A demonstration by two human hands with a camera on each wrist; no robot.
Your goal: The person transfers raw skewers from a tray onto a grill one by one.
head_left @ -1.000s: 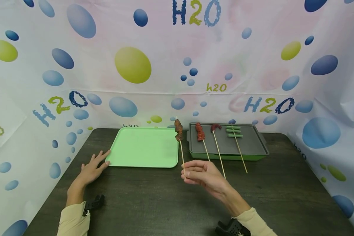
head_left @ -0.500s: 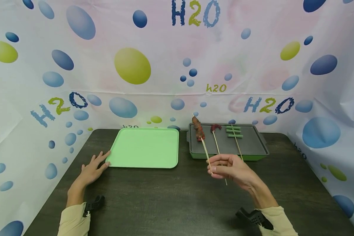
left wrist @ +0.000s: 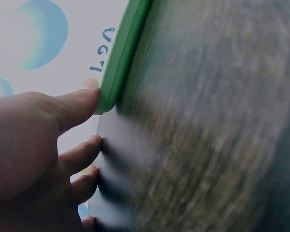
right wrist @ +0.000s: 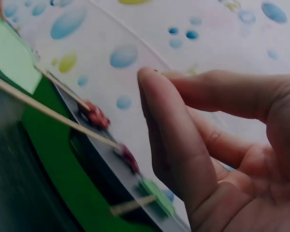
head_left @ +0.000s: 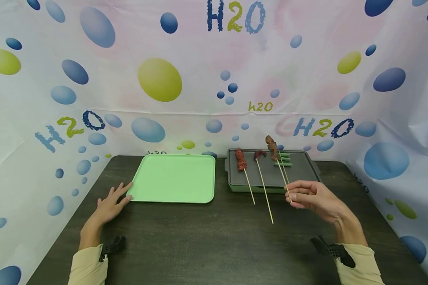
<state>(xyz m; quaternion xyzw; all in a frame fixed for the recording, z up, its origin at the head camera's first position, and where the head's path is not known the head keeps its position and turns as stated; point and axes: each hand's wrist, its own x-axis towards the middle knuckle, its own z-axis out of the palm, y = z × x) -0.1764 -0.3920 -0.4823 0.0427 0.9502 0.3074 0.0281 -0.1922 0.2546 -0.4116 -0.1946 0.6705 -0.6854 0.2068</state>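
Observation:
My right hand (head_left: 321,201) pinches the stick end of a brown meat skewer (head_left: 272,148), raised in front of the green vegetable skewer (head_left: 286,164) and partly covering it. In the right wrist view thumb and fingers meet, and the held stick is hidden. To its left a red meat skewer (head_left: 241,160) and a skewer with a dark red curled piece (head_left: 260,154) lie on the grill pan (head_left: 303,170), sticks jutting over the front. My left hand (head_left: 108,205) rests, fingers spread, at the near left corner of the light green tray (head_left: 174,178); its thumb touches the rim (left wrist: 115,72).
The grill pan has a grey top, a green base and side handles, and stands right of the tray with a narrow gap. Both are at the back of the dark wooden table (head_left: 199,245). A patterned white sheet (head_left: 199,47) hangs close behind and along the sides.
My right hand has carried the brown meat skewer rightward, from beside the tray, past the red skewer, to the green vegetable skewer. The left hand stays at the tray corner.

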